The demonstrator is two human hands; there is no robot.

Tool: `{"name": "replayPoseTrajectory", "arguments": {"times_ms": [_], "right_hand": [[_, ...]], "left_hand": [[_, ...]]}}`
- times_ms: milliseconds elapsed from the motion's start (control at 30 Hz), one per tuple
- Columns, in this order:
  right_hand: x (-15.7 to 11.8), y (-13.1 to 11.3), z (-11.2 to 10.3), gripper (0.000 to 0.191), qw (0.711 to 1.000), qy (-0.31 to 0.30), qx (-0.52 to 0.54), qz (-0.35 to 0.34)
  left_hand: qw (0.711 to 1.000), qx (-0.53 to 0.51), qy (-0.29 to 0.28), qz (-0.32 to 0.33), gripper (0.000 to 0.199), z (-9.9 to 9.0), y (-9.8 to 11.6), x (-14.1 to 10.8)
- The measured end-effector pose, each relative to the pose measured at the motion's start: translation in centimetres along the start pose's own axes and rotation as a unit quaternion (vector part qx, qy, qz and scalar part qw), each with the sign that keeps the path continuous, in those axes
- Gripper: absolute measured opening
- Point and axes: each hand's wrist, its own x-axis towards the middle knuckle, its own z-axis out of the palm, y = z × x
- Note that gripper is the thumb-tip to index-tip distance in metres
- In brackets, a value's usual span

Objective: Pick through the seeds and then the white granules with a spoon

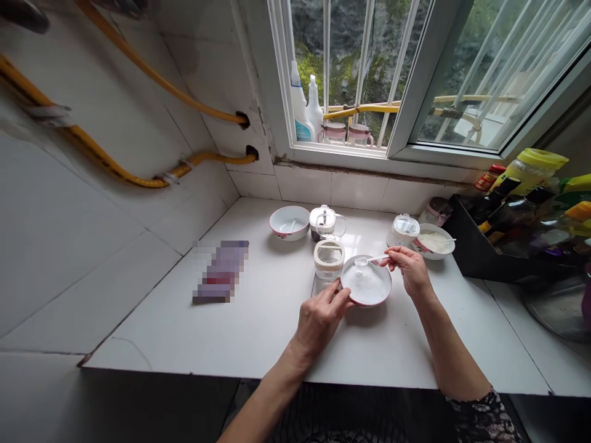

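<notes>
both hands work: the right hand (413, 271) pinches a white spoon (362, 261) over white granules (367, 289) in a red-rimmed bowl (388, 292); the left hand (318, 317), partly curled, grips its near-left rim. a lidded jar (329, 255) stands just left. scooping seems in hand; the next move calls for a level spoon.

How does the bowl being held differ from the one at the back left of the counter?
The held bowl contains white powder; the back-left bowl shows only a spoon. The left hand grips the held bowl, while the back-left bowl stands untouched. Both are white with a reddish rim.
</notes>
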Motion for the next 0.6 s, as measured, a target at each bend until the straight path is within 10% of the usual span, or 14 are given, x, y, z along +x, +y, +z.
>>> {"name": "replayPoseTrajectory", "arguments": {"times_ms": [367,600], "right_hand": [[-1.2,0.2,5.0,0.020,0.986,-0.032,-0.072,-0.144],[-1.9,1.0,5.6,0.018,0.826,-0.097,-0.362,-0.422]], "left_hand": [[1.000,-0.009,-0.007,-0.011,0.021,0.4,0.0,-0.2],[1.000,-0.006,0.002,-0.008,0.022,0.4,-0.1,-0.1]]}}
